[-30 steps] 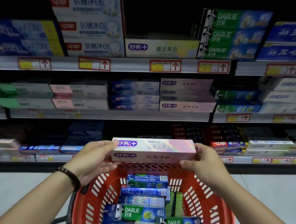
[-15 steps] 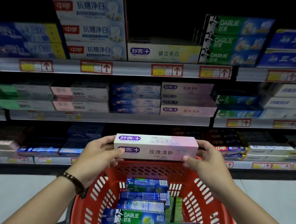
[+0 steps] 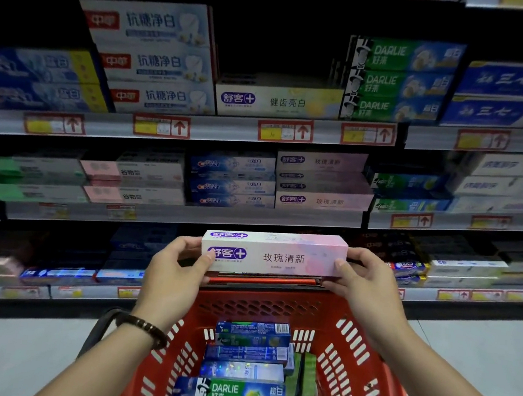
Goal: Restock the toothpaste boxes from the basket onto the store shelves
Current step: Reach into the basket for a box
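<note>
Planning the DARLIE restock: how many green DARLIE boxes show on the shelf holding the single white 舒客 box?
3, in one stack: top DARLIE box, middle DARLIE box, bottom DARLIE box. More may be hidden behind them.

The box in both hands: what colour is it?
The box is white fading to pink, with a purple logo; head view.

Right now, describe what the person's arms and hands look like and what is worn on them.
Both forearms are bare up to the frame's edge: no sleeves show. The left hand and right hand wear no gloves, and no rings are visible. A dark beaded bracelet with thin lighter bands circles the left wrist. The right wrist carries nothing.
</note>
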A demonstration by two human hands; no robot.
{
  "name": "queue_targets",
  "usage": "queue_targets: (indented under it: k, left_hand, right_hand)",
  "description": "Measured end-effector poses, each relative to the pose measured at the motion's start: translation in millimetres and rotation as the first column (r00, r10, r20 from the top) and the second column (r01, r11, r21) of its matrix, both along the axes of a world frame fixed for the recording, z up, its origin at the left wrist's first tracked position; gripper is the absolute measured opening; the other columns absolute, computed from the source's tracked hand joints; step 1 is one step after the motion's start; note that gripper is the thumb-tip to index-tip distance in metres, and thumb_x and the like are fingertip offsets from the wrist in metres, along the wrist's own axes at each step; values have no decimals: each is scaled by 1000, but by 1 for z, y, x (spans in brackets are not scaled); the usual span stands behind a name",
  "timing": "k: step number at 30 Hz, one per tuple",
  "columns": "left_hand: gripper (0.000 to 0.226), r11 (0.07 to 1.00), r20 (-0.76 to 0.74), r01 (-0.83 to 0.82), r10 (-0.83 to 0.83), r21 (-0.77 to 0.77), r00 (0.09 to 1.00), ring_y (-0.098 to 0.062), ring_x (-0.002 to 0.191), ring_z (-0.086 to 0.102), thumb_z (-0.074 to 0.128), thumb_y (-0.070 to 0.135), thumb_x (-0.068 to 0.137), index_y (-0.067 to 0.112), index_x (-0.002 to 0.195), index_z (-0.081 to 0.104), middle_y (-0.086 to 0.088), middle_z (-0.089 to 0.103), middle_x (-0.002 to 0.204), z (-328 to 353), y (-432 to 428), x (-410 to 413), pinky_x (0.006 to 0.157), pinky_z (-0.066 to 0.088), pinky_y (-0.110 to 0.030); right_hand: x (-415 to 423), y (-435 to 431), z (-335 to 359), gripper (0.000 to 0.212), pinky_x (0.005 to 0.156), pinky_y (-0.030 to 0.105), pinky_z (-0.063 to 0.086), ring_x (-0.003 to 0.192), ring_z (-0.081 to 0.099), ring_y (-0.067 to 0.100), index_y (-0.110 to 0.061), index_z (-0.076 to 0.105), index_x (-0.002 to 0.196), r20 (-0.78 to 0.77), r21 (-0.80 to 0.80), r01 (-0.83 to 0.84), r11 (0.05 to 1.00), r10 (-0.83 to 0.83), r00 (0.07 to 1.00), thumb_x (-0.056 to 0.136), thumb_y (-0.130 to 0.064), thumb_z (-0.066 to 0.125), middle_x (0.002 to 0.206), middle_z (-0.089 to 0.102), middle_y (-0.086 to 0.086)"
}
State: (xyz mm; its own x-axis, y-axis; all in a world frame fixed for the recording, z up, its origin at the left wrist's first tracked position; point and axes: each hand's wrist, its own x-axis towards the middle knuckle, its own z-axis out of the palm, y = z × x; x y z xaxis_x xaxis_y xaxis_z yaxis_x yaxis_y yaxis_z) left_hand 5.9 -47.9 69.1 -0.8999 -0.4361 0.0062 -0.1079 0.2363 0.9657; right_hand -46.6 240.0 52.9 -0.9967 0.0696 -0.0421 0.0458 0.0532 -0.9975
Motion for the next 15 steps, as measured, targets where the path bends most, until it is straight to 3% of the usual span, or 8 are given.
queue_targets:
  k: [2,7,11,15]
  left_hand:
    - [19,1000,-24,2,-2,0,1000,-11,81,76,70,12,98,27,109,74,10,76,106,0,2,-2,72,61,-26]
    - [24,1000,-33,4,-4,-12,999,-10,81,77,69,12,99,27,117,74,10,76,107,-3,11,-4,80,64,-37]
    - [21,997,-105,-69,67,-21,992,-10,82,78,72,15,96,29,111,73,8,79,100,-4,18,-7,80,64,-41]
    - [16,993,-141,-101,91,-65,986,-7,78,76,72,16,97,26,109,74,6,79,95,-4,25,-8,78,65,-39]
  right_hand:
    - [-1,1,1,15,84,38,66,95,79,20,-19,68,116,7,-9,23,1000,-23,1000,110,-14,55,108,79,6]
    - [-1,9,4,17,79,43,67,89,80,21,-22,72,118,9,9,92,996,-92,996,110,-21,58,106,80,1]
    - [0,11,6,12,66,35,62,90,79,23,-26,73,107,-1,12,151,989,-151,989,108,-23,61,100,80,-2]
    - [3,15,6,12,68,36,62,93,77,17,-31,75,106,-49,73,210,975,-207,977,107,-30,63,98,80,-6]
